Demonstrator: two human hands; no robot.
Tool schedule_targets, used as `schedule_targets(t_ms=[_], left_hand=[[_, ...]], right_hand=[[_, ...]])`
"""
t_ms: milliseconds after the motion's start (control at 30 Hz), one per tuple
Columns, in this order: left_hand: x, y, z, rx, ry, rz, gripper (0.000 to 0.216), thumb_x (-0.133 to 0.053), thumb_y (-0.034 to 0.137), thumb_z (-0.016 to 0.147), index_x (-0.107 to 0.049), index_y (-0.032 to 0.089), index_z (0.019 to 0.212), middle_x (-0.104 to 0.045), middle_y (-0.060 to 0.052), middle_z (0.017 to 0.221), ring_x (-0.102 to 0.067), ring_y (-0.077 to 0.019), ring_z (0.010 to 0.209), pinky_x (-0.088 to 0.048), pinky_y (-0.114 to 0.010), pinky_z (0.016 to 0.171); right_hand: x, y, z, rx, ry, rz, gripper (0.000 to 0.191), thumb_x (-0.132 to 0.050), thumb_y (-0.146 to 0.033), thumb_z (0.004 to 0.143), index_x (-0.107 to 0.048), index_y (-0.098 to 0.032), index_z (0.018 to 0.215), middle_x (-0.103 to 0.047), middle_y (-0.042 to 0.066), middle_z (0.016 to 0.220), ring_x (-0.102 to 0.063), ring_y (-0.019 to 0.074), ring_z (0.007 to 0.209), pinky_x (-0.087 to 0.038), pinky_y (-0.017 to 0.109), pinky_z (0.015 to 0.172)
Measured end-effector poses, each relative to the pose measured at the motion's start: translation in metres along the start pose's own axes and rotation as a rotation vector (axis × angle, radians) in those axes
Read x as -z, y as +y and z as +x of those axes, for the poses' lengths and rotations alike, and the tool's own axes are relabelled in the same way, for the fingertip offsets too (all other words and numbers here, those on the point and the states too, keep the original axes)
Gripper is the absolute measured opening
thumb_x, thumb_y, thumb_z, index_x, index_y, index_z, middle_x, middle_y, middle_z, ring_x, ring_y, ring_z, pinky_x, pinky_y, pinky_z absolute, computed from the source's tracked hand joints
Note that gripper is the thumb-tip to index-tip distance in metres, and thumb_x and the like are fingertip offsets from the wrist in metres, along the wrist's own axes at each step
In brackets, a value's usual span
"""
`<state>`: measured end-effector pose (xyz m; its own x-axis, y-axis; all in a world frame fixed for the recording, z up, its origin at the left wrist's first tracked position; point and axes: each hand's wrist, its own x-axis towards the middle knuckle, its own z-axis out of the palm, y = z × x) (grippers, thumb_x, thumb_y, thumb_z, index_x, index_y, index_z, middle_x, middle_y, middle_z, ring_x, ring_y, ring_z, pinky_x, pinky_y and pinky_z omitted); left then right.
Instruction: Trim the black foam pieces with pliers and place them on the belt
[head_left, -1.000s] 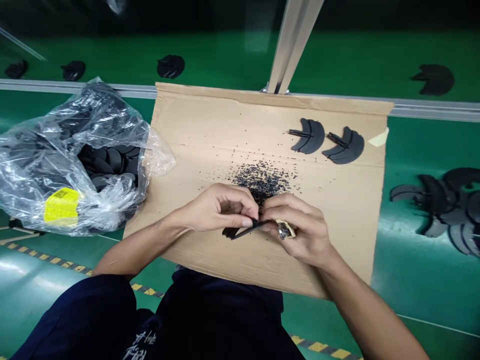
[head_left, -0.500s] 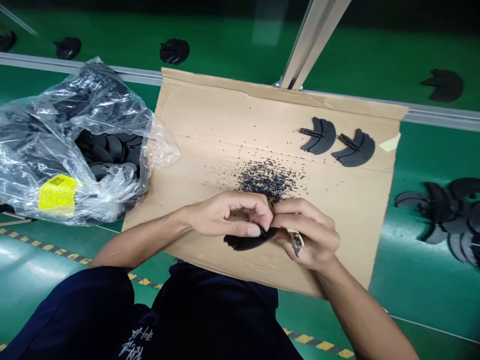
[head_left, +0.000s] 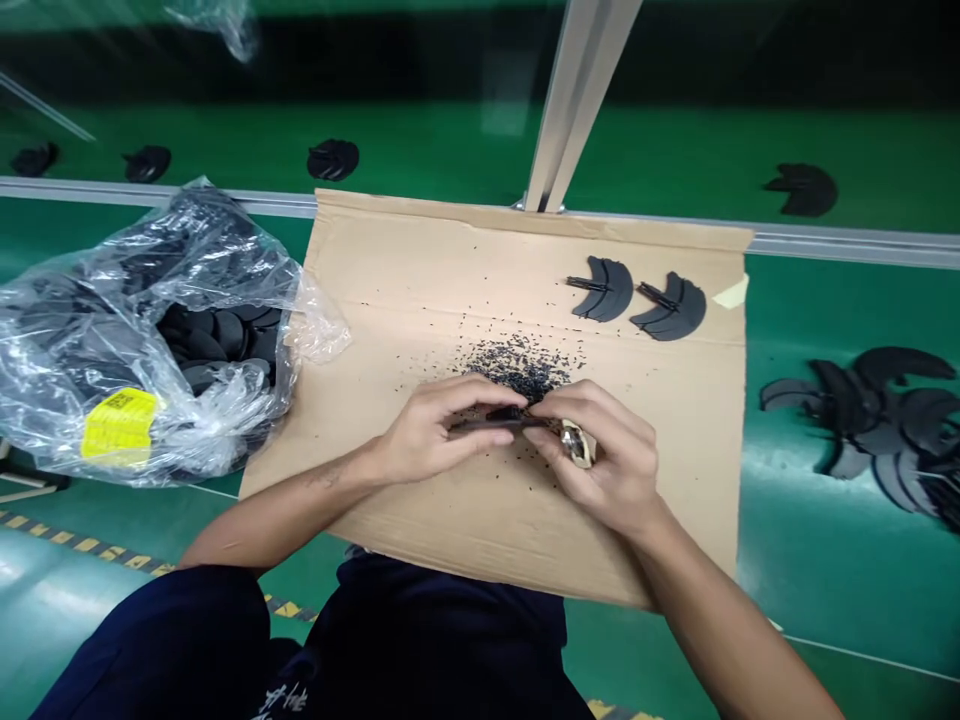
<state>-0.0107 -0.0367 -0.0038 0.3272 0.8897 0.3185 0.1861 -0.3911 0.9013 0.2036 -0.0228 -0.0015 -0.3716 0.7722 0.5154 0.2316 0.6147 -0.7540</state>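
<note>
Over the cardboard, my left hand point(head_left: 435, 430) pinches a black curved plastic piece point(head_left: 495, 420) between thumb and fingers. That piece is now seen nearly edge-on, partly covered by my fingers. My right hand point(head_left: 607, 455) meets it from the other side, fingertips at its right end. Tucked in the right palm is a small metal tool point(head_left: 576, 445) with a pale edge; its kind is mostly hidden by the fingers. Just beyond the hands lies a heap of small black scraps point(head_left: 521, 365).
The cardboard sheet point(head_left: 435, 520) bears two finished-looking black curved pieces point(head_left: 606, 290) at its far right. A clear plastic bag point(head_left: 217, 440) full of black pieces stands left. More black pieces point(head_left: 885, 410) are piled right on the green floor. A metal post point(head_left: 574, 110) rises behind.
The black piece has turned from showing its broad face low to nearly edge-on, slightly higher. My left fingers have straightened around it. The view has shifted a little.
</note>
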Motion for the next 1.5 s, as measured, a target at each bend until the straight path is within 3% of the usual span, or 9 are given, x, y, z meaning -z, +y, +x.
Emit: schedule_targets(t_ms=[133,333,533,833,933,1100,1233,1367,1500], left_hand=[[0.004,-0.002,0.001,-0.084,0.108,0.140,0.024,-0.075,0.021,0.088,-0.073,0.018,0.112,-0.077,-0.006,0.101,-0.071,-0.0130,0.091,-0.058,-0.025,0.084],[0.010,-0.005,0.003,-0.145,0.038,0.178,0.029,-0.071,0.015,0.089,-0.073,0.022,0.118,-0.074,-0.006,0.100,-0.068,-0.0139,0.091,-0.058,-0.028,0.080],[0.008,-0.005,0.002,-0.175,-0.033,0.135,0.031,-0.070,0.016,0.091,-0.072,0.022,0.122,-0.075,-0.007,0.101,-0.068,-0.0154,0.093,-0.057,-0.030,0.081],[0.005,-0.005,0.000,-0.214,-0.042,0.093,0.031,-0.073,0.018,0.090,-0.073,0.021,0.121,-0.077,-0.008,0.101,-0.070,-0.0158,0.091,-0.057,-0.031,0.081],[0.006,-0.006,0.000,-0.233,-0.058,0.125,0.032,-0.072,0.017,0.090,-0.072,0.020,0.122,-0.077,-0.008,0.101,-0.070,-0.0158,0.090,-0.057,-0.031,0.081],[0.007,-0.007,0.002,-0.242,-0.075,0.201,0.032,-0.070,0.017,0.091,-0.070,0.020,0.123,-0.076,-0.008,0.101,-0.070,-0.0157,0.089,-0.057,-0.031,0.079],[0.008,-0.005,0.004,-0.224,-0.058,0.213,0.027,-0.073,0.021,0.090,-0.072,0.023,0.117,-0.077,-0.005,0.098,-0.069,-0.0158,0.089,-0.056,-0.033,0.082],[0.005,-0.002,0.002,-0.088,0.040,0.153,0.024,-0.076,0.028,0.088,-0.073,0.021,0.111,-0.077,-0.005,0.095,-0.069,-0.0147,0.085,-0.056,-0.030,0.078],[0.002,-0.003,0.000,0.056,0.165,-0.057,0.025,-0.078,0.027,0.086,-0.070,0.016,0.106,-0.077,-0.006,0.096,-0.072,-0.0133,0.087,-0.059,-0.024,0.076]], right_hand=[[0.006,0.008,0.002,-0.038,-0.037,-0.105,0.015,-0.065,-0.014,0.090,-0.067,-0.020,0.103,-0.072,0.006,0.089,-0.067,0.0187,0.077,-0.053,0.033,0.066],[0.005,0.019,-0.001,0.036,-0.154,-0.416,0.014,-0.059,-0.017,0.090,-0.068,-0.019,0.101,-0.073,0.008,0.087,-0.065,0.0218,0.075,-0.050,0.036,0.068],[0.002,0.018,-0.002,0.076,-0.186,-0.450,0.012,-0.059,-0.016,0.089,-0.067,-0.017,0.099,-0.071,0.008,0.082,-0.062,0.0200,0.071,-0.047,0.033,0.065],[0.002,0.017,-0.004,0.114,-0.213,-0.615,0.015,-0.055,-0.013,0.091,-0.068,-0.019,0.086,-0.069,0.003,0.068,-0.060,0.0165,0.063,-0.044,0.030,0.062],[0.003,0.017,-0.006,0.076,-0.250,-0.565,0.020,-0.052,-0.008,0.087,-0.068,-0.019,0.085,-0.072,0.003,0.071,-0.063,0.0162,0.062,-0.045,0.028,0.060],[0.003,0.016,-0.006,-0.016,-0.209,-0.283,0.021,-0.051,-0.009,0.088,-0.070,-0.018,0.090,-0.077,0.005,0.082,-0.070,0.0166,0.069,-0.052,0.026,0.062],[0.003,0.018,-0.005,-0.049,-0.171,-0.356,0.021,-0.052,-0.011,0.087,-0.071,-0.020,0.089,-0.076,0.005,0.080,-0.070,0.0190,0.069,-0.054,0.029,0.065],[0.003,0.019,-0.003,-0.080,-0.182,-0.413,0.014,-0.057,-0.016,0.088,-0.070,-0.019,0.092,-0.076,0.007,0.083,-0.070,0.0212,0.072,-0.053,0.031,0.066],[0.004,0.010,0.002,-0.148,-0.229,-0.196,0.012,-0.062,-0.019,0.088,-0.070,-0.019,0.098,-0.077,0.007,0.091,-0.071,0.0203,0.078,-0.055,0.031,0.069]])
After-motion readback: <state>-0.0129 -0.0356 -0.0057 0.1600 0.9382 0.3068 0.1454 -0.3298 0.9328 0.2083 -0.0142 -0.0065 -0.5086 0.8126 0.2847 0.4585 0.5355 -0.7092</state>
